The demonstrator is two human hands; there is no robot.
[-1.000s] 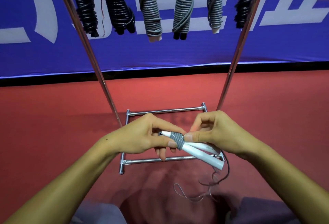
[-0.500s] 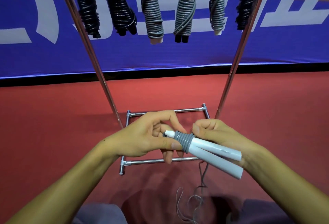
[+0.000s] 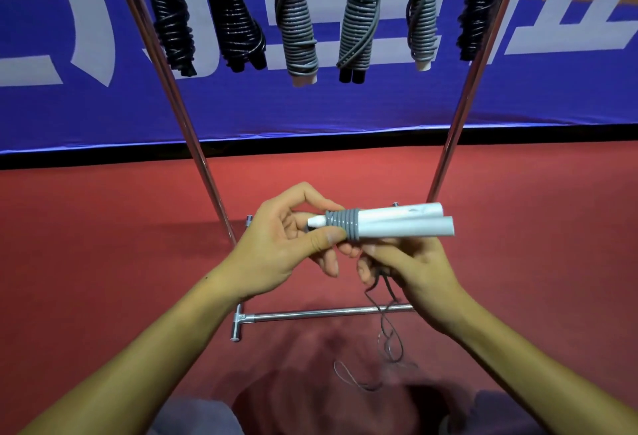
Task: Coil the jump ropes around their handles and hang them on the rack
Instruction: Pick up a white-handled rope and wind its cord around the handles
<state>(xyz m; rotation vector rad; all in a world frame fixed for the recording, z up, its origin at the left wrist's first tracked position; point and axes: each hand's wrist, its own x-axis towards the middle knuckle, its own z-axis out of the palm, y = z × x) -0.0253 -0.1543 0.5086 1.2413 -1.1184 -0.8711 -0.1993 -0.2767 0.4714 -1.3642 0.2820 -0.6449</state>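
Two white jump-rope handles (image 3: 400,224) lie side by side, roughly level, with several turns of grey rope (image 3: 343,224) wound round their left end. My left hand (image 3: 290,248) pinches that wound end between thumb and fingers. My right hand (image 3: 411,265) is under the handles, fingers curled round the loose grey rope (image 3: 390,327), which trails down to the floor in loops. The metal rack (image 3: 193,130) stands in front of me.
Several coiled ropes hang from the rack's top, black ones (image 3: 238,20) at the left and far right, grey ones (image 3: 297,27) in the middle. The rack's base bar (image 3: 328,313) lies on the red floor. A blue banner (image 3: 345,106) runs behind.
The handles have swung up from pointing down-right to nearly level. My right hand moved from over them to beneath, drawing the rope round; more loose rope now lies on the floor.
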